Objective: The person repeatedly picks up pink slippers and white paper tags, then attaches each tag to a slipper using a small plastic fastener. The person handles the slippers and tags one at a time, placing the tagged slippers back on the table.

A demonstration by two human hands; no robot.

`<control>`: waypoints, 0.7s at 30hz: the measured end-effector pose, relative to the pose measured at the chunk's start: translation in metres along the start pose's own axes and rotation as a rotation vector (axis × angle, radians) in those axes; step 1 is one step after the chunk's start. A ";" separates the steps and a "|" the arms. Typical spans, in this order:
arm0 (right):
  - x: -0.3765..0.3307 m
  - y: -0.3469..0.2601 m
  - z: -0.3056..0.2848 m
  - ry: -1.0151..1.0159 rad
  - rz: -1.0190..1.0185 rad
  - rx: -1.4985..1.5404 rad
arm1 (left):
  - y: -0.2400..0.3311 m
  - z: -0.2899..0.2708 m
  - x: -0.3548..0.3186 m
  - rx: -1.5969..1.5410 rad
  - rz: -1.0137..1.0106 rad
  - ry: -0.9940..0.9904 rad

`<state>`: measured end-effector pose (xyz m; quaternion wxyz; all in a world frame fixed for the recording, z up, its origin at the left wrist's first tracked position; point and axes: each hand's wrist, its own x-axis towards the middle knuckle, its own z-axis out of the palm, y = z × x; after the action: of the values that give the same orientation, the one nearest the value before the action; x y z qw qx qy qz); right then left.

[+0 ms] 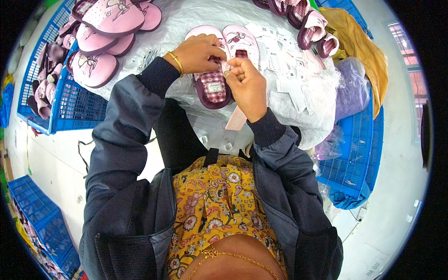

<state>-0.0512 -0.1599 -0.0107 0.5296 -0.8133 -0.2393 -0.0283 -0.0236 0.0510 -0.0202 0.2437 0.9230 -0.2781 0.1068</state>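
Both hands meet over a pair of pink fabric slippers with maroon checked lining (215, 70), which lies on the desk's crinkled clear plastic sheet (186, 18), straight ahead of the person. The left hand (198, 52), with a gold bangle (176, 63) at its wrist, is curled down on the nearer slipper of the pair, fingers pressing its checked upper. The right hand (248, 85) is closed in a pinch, thumb and forefinger gripping a small white paper tag (227, 65) right at that slipper's opening. A pale pink strip (236, 119) hangs below the right hand, nearer the body than the pair; how it is held cannot be told.

Just right of the pair, loose white paper tags (284, 60) are scattered over the plastic. Left of the pair, a blue plastic crate (70, 105) holds more pink slippers (100, 42). Beyond the pair to the right lie maroon-and-white checked slippers (312, 25), with a mustard-yellow cloth (359, 42) past them. Further right of the pair is another blue crate (359, 154).
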 end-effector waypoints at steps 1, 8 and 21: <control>0.001 -0.008 0.000 -0.018 0.056 0.013 | 0.000 -0.001 0.000 -0.016 -0.018 -0.026; 0.015 -0.010 0.004 -0.051 0.112 -0.147 | 0.002 0.001 0.000 -0.015 -0.032 -0.004; 0.019 -0.008 0.017 -0.036 0.005 -0.421 | -0.002 0.009 -0.002 -0.013 -0.016 0.081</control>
<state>-0.0410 -0.1360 -0.0056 0.3436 -0.9069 -0.2356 -0.0620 -0.0239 0.0485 -0.0296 0.2619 0.9184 -0.2612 0.1404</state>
